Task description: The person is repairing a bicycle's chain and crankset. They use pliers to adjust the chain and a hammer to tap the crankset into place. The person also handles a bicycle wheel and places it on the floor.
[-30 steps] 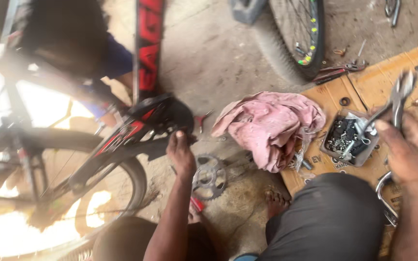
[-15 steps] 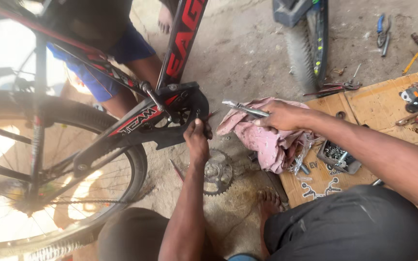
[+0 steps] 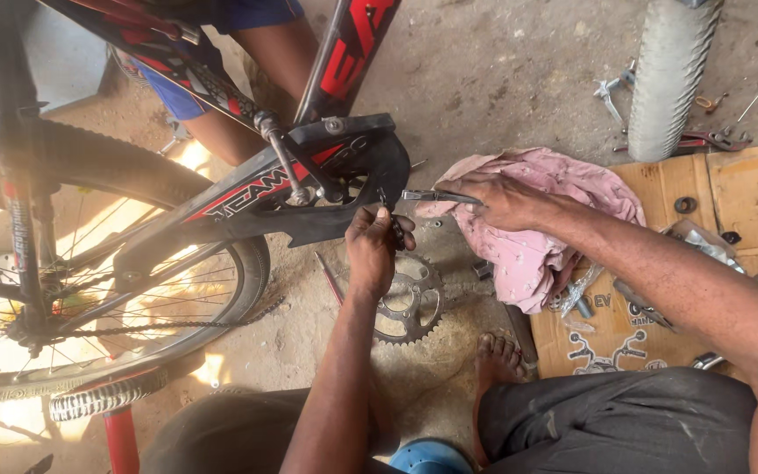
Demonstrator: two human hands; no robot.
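A black and red bicycle frame (image 3: pixel 256 189) stands at the left with a black chain guard (image 3: pixel 357 180) by its bottom bracket. My left hand (image 3: pixel 372 250) pinches a small dark part just below the guard. My right hand (image 3: pixel 502 200) holds a metal wrench (image 3: pixel 427 196) whose tip points at the guard's right edge. A toothed chainring (image 3: pixel 407 303) lies on the ground under my left hand.
A pink rag (image 3: pixel 541 233) lies on flat cardboard (image 3: pixel 730 197) strewn with small metal parts. A tyre (image 3: pixel 668 75) stands at the top right, pliers (image 3: pixel 704 139) beside it. The rear wheel (image 3: pixel 89 290) fills the left. Another person's legs (image 3: pixel 247 70) are behind the frame. My bare foot (image 3: pixel 497 355) rests on the ground.
My right hand has carried the wrench from the cardboard over the pink rag to the chain guard. My left hand stays below the guard. The camera has shifted.
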